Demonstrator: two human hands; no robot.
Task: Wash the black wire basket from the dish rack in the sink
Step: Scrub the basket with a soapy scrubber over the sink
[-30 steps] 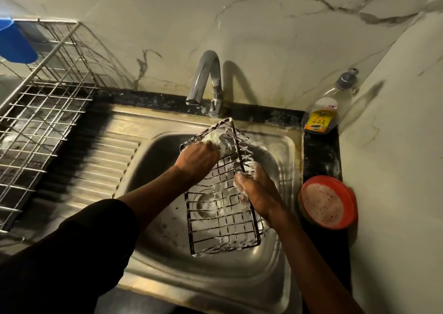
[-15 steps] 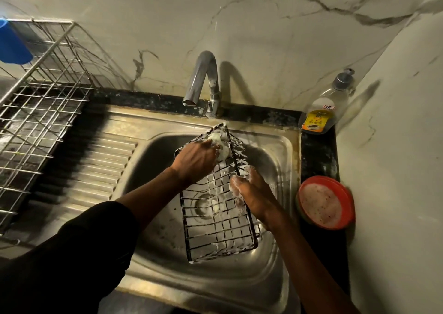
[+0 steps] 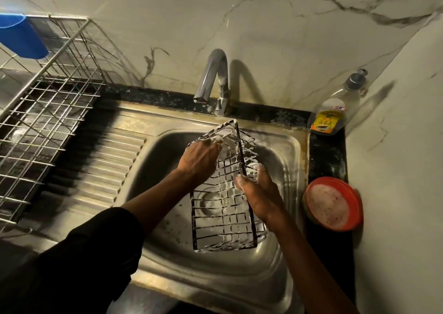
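The black wire basket (image 3: 223,220), streaked with white foam, is tilted on edge over the steel sink (image 3: 282,150). My left hand (image 3: 200,159) reaches into its upper end and holds a pale soapy scrubber (image 3: 221,143) against the wires. My right hand (image 3: 257,189) grips the basket's right rim, fingers curled over the edge and covered in suds. The tap (image 3: 211,76) stands just behind the basket; no water stream is visible.
A metal dish rack (image 3: 50,112) stands left of the ribbed drainboard (image 3: 105,170), with a blue cup (image 3: 20,35) at its top corner. A dish soap bottle (image 3: 335,107) and an orange soap tub (image 3: 333,204) sit on the right counter by the wall.
My left hand has slid the scrubber slightly along the basket's upper end. The basket and my right hand have stayed almost in place.
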